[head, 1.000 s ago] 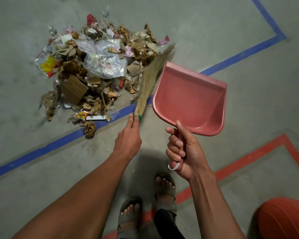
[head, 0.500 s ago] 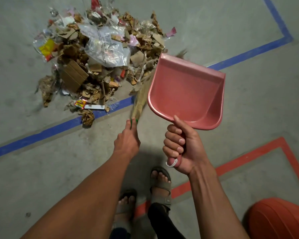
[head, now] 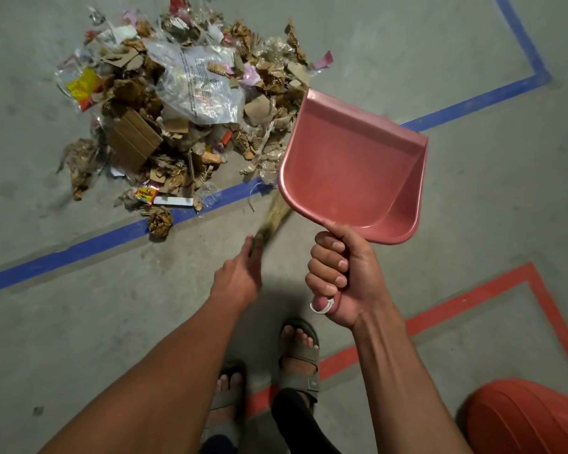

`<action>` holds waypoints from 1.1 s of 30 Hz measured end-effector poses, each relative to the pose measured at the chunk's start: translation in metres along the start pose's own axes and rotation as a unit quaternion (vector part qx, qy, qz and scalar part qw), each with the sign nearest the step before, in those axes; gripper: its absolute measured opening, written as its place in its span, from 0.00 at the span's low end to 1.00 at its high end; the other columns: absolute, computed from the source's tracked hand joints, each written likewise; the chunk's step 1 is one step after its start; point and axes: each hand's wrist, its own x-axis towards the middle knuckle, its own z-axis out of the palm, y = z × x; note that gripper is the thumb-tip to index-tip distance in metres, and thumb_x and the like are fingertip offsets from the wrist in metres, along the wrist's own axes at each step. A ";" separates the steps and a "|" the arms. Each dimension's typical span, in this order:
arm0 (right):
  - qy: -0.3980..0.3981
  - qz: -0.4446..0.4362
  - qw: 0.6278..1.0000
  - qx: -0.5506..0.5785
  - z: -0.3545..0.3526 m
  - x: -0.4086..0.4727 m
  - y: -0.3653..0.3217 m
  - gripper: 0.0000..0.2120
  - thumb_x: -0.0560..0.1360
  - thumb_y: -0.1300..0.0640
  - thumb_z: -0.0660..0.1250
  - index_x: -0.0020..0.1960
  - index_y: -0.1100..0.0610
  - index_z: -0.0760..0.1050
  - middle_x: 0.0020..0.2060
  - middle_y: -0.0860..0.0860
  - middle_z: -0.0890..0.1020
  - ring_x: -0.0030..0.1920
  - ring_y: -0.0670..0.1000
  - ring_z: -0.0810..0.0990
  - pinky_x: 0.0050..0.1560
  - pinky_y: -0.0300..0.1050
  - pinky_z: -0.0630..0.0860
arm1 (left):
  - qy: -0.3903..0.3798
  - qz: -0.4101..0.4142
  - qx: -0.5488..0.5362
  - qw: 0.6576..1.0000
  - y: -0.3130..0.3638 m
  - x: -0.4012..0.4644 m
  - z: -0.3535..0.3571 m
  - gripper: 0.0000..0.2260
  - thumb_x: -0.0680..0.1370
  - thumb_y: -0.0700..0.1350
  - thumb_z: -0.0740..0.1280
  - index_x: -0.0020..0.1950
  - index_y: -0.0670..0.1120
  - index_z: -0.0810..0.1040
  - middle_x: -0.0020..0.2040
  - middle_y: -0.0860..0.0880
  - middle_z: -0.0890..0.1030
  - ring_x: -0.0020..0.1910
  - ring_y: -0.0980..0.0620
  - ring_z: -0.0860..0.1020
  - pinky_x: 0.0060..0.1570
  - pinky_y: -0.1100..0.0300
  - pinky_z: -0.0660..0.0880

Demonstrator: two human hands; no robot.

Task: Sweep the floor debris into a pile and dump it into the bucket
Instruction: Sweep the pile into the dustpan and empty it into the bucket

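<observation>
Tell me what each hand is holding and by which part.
Right hand grips the pink plastic dustpan by its handle. Left hand holds the straw hand broom at its green-bound handle end.

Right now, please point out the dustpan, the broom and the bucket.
dustpan [head: 348, 165], head view, on its inner floor.
broom [head: 277, 209], head view, on the bristle bundle below the pan's corner.
bucket [head: 525, 417], head view, on its ribbed orange side.

- left hand reaches forward and down, back of the hand up, fingers closed round something thin; forearm bare
- right hand raised, all fingers wrapped tight, thumb on top
</observation>
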 end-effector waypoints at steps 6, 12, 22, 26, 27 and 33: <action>0.014 -0.010 1.000 -0.010 0.007 0.006 -0.001 0.19 0.81 0.55 0.63 0.33 0.51 0.62 0.21 0.45 0.59 0.17 0.43 0.56 0.19 0.38 0.49 | 0.048 -0.031 -0.016 0.998 0.011 -0.008 -0.037 0.37 0.82 0.38 0.60 0.84 0.54 0.41 0.85 0.51 0.44 0.60 0.38 0.78 0.56 0.44 0.76; 0.056 -0.049 0.997 0.020 0.006 0.009 -0.007 0.19 0.80 0.56 0.63 0.33 0.51 0.60 0.21 0.45 0.57 0.17 0.43 0.54 0.16 0.37 0.51 | 0.063 0.029 0.002 0.998 0.041 -0.028 -0.041 0.36 0.83 0.38 0.57 0.85 0.53 0.41 0.85 0.51 0.44 0.53 0.40 0.79 0.52 0.46 0.76; 0.048 -0.074 0.995 -0.038 0.005 0.050 -0.055 0.19 0.79 0.57 0.64 0.34 0.50 0.60 0.22 0.45 0.57 0.18 0.44 0.54 0.18 0.37 0.50 | 0.089 0.104 -0.024 0.990 0.108 0.151 -0.075 0.23 0.83 0.38 0.60 0.78 0.45 0.64 0.74 0.41 0.71 0.68 0.38 0.75 0.62 0.43 0.75; 0.045 -0.062 0.994 -0.076 0.011 0.074 -0.073 0.19 0.79 0.57 0.64 0.33 0.50 0.59 0.23 0.45 0.57 0.19 0.44 0.53 0.20 0.38 0.49 | 0.154 0.006 -0.140 0.978 0.103 0.191 -0.095 0.14 0.83 0.39 0.62 0.69 0.44 0.73 0.60 0.41 0.79 0.58 0.40 0.80 0.50 0.49 0.76; 0.046 -0.058 0.994 -0.083 0.014 0.080 -0.076 0.19 0.79 0.57 0.64 0.33 0.50 0.60 0.23 0.46 0.57 0.19 0.44 0.53 0.21 0.39 0.48 | 0.164 -0.008 -0.159 0.974 0.100 0.198 -0.101 0.15 0.82 0.39 0.63 0.69 0.44 0.73 0.61 0.40 0.80 0.58 0.39 0.80 0.51 0.48 0.76; 0.053 -0.034 0.993 -0.102 0.024 0.098 -0.071 0.19 0.79 0.57 0.64 0.34 0.50 0.60 0.24 0.46 0.56 0.19 0.44 0.53 0.20 0.38 0.50 | 0.172 -0.084 -0.446 0.874 0.076 0.209 -0.135 0.20 0.88 0.49 0.55 0.78 0.46 0.69 0.75 0.40 0.71 0.71 0.40 0.71 0.70 0.52 0.67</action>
